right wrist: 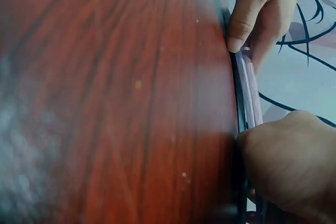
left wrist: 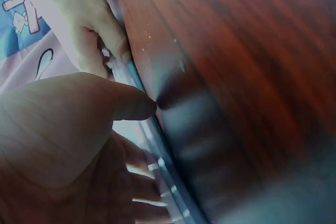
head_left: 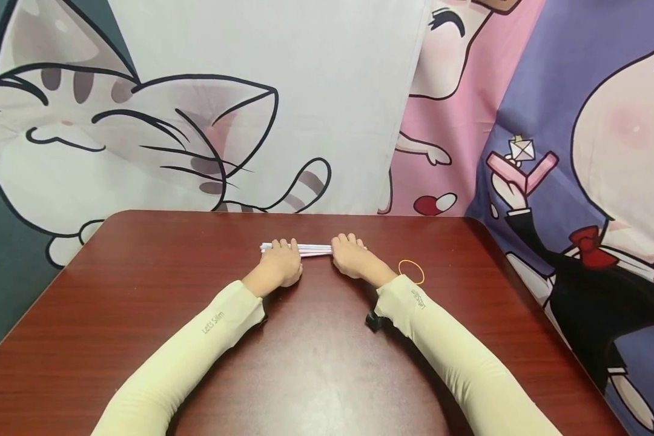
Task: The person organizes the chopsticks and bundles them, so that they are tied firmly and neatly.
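A bundle of long, thin, pale sticks [head_left: 316, 249] lies crosswise near the far side of the table; they look like straws, with white and pinkish sides. My left hand [head_left: 282, 261] grips its left part, fingers over the far side and thumb [left wrist: 137, 103] on the near side. Around the right end, my right hand [head_left: 354, 257] holds it the same way, palm down. Between the two hands a short stretch of the sticks [right wrist: 251, 87] shows in the right wrist view, low against the tabletop. Much of the bundle is hidden under the fingers.
A yellow rubber band [head_left: 412, 261] lies on the brown wooden table [head_left: 142, 290], just right of my right wrist. A black wrist device [head_left: 374, 321] shows under the right sleeve cuff. Cartoon-printed cloths [head_left: 327, 109] hang behind the table's far edge.
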`<state>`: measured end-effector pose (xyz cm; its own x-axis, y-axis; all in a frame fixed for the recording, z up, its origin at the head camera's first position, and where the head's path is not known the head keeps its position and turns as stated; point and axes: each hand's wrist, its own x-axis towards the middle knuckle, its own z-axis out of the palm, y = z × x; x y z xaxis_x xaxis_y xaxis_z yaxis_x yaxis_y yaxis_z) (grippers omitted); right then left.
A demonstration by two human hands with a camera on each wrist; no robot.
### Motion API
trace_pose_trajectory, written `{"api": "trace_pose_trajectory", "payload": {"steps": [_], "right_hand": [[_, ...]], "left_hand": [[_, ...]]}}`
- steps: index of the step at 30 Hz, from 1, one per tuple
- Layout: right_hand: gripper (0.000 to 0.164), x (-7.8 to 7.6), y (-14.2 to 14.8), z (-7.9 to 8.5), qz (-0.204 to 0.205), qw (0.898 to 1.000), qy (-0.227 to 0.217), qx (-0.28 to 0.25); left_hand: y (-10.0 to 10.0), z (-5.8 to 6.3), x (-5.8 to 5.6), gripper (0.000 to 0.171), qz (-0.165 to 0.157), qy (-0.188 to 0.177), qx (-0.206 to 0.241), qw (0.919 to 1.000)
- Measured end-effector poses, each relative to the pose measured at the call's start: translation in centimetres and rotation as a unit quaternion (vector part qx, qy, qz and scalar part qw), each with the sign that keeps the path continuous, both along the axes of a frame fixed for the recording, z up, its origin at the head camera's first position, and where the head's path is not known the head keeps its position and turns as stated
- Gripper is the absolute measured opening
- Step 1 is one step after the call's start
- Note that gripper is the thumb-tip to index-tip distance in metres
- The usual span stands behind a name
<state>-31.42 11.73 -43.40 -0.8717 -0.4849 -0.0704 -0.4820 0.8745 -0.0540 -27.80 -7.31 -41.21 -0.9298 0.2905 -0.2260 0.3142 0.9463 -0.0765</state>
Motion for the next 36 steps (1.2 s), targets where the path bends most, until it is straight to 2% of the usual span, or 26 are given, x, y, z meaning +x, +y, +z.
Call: {"api": "trace_pose_trajectory", "payload": {"steps": [4,10,15,23,27,32,34,36], "right_hand": [[0.017,-0.1,0.1,-0.3,0.003,1.0,-0.011,0.002],[0.016,-0.2,0.2,-0.8,0.011,1.0,0.003,0.012],[0.018,-0.4,-0.1,-0.2,0.019,0.999,0.006,0.034],[0.019,-0.8,-0.2,0.6,0.019,0.999,-0.024,0.044],[0.017,-0.7,-0.2,0.1,0.037,0.998,0.01,0.044],[0.011,-0.3,0.4,-0.1,0.065,0.993,0.082,0.051],[0.009,-0.1,0.6,0.4,0.077,0.988,0.123,0.054],[0.008,0.0,0.7,1.0,0.085,0.98,0.169,0.052]], "left_hand": [[0.1,0.0,0.4,0.067,0.006,0.0,-0.002,1.0],[0.2,-0.3,0.8,0.067,0.01,0.002,-0.001,1.0],[0.2,0.1,0.9,0.068,0.013,0.013,0.001,0.9998],[0.0,0.7,1.1,0.068,0.011,0.023,0.001,0.9997],[0.0,0.7,1.6,0.068,0.02,0.013,0.005,0.9997],[0.0,0.6,1.9,0.071,0.014,0.008,0.013,0.9998],[0.0,0.5,1.8,0.075,0.006,0.033,0.008,0.9994],[0.0,0.6,1.6,0.078,-0.002,0.085,0.003,0.9964]]}}
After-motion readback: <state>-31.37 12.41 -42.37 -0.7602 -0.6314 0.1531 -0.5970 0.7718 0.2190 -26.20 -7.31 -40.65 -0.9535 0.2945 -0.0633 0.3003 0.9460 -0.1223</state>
